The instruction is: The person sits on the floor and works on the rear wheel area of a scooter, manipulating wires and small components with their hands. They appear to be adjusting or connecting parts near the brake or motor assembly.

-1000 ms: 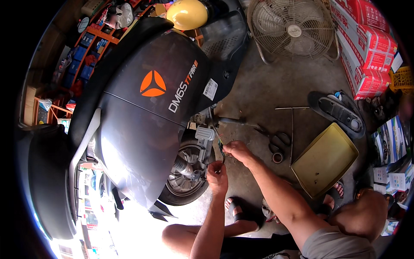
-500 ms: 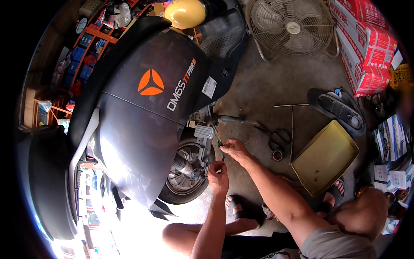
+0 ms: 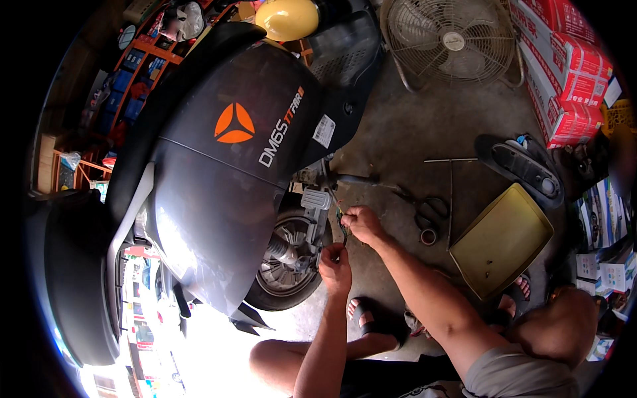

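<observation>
A dark grey scooter with an orange triangle mark stands before me, its rear wheel near my knees. My left hand is pinched on thin wires beside the wheel hub. My right hand grips the upper end of the same wires, just right of a grey plastic part on the swing arm. The wires' ends are too small to make out.
On the concrete floor to the right lie a yellow metal tray, a pair of scissors, a roll of tape, a thin metal rod and a black scooter panel. A floor fan and red boxes stand at the back.
Both hands have stayed at the wires by the wheel, shifting only slightly; my left hand has edged a little closer to the wheel hub.
</observation>
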`<state>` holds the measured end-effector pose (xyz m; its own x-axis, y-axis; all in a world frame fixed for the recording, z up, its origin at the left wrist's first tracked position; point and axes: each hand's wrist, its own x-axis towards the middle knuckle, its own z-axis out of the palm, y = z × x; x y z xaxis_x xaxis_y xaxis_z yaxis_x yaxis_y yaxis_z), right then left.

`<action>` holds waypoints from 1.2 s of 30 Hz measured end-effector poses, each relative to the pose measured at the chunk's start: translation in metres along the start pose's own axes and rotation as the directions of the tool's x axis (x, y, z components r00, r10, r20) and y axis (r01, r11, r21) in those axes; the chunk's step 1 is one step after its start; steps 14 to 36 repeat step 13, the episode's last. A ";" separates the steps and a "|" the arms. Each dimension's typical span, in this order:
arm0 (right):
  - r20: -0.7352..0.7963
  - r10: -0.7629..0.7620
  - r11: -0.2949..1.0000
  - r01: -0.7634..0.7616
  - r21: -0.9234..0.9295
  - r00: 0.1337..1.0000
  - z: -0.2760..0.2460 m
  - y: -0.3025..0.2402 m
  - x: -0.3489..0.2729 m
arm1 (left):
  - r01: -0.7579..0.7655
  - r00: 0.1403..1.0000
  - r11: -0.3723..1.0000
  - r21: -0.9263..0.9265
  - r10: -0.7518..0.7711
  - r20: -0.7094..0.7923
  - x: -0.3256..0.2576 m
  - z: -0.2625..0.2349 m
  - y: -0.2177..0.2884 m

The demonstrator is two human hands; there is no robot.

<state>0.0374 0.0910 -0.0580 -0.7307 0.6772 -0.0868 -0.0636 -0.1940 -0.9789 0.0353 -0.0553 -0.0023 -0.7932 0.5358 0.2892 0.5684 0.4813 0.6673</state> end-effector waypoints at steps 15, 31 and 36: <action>-0.022 0.026 0.996 -0.027 -0.085 0.999 0.001 -0.012 -0.004 | 0.042 0.997 0.998 -0.055 -0.038 0.071 0.040 0.006 0.011; -0.022 0.026 0.996 -0.027 -0.085 0.999 0.001 -0.012 -0.004 | 0.042 0.997 0.998 -0.055 -0.038 0.071 0.040 0.006 0.011; -0.022 0.026 0.996 -0.027 -0.085 0.999 0.001 -0.012 -0.004 | 0.042 0.997 0.998 -0.055 -0.038 0.071 0.040 0.006 0.011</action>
